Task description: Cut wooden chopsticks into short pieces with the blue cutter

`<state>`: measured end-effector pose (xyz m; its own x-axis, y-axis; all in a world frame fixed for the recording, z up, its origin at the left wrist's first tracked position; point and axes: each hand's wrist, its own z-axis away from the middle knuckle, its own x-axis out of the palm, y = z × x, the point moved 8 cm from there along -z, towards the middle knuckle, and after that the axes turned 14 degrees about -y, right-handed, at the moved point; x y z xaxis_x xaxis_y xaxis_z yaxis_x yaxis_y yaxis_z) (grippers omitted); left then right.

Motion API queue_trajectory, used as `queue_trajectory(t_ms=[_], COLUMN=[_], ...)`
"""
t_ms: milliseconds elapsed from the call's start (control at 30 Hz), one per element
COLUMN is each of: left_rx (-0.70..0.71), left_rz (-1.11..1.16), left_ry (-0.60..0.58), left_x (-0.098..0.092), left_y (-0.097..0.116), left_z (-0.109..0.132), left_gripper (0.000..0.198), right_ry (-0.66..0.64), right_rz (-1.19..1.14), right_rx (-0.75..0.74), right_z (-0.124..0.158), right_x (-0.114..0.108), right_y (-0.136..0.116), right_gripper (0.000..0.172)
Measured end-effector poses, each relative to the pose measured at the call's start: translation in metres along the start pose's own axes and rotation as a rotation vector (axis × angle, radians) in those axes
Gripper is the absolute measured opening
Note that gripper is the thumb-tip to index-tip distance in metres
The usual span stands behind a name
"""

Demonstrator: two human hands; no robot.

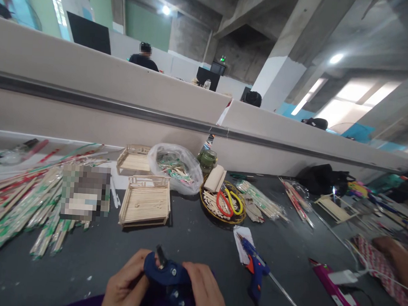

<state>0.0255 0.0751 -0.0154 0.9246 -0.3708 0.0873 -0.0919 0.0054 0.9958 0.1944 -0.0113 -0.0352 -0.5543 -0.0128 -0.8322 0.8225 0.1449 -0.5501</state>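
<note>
Low in the middle, a dark blue hand tool (173, 273) with screws and a short dark metal piece at its curved head sits between my two hands. My right hand (207, 291) is wrapped round its right side. My left hand (127, 283) is closed, fingertips pressed together against the tool's left edge; what it pinches, if anything, is hidden. The tool's lower part is out of sight. Beyond my hands stands a small tray-like frame made of wooden sticks (144, 205), with a similar stick frame (133, 161) behind it.
Wrapped chopsticks (21, 215) pile up at left. A plastic bag of scraps (177, 167) and a basket (207, 208) holding red-and-yellow-handled scissors (233, 202) stand at the back. At right lie a blue glue gun (256, 273) and a magenta power strip (336, 288) with cables. A low partition (124, 91) runs behind.
</note>
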Motion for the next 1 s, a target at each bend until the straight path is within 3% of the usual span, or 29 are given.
queue_trajectory(t_ms=[200,500,1000], left_rx=[0.054,0.146,0.127], left_rz=[-0.036,-0.13,-0.128], left_ry=[-0.066,-0.168,-0.174], left_x=[0.0,0.002,0.005], left_y=[0.003,0.011,0.009], left_z=[-0.001,-0.001,0.001], left_gripper=[0.016,0.013,0.015], right_ry=[0.025,0.134,0.078], right_rz=[-0.008,-0.011,0.091], right_rx=[0.034,-0.052,-0.106], right_z=[0.001,0.003,0.01], right_x=[-0.001,-0.006,-0.004], right_y=[-0.003,-0.011,-0.013], right_gripper=[0.065,0.062,0.082])
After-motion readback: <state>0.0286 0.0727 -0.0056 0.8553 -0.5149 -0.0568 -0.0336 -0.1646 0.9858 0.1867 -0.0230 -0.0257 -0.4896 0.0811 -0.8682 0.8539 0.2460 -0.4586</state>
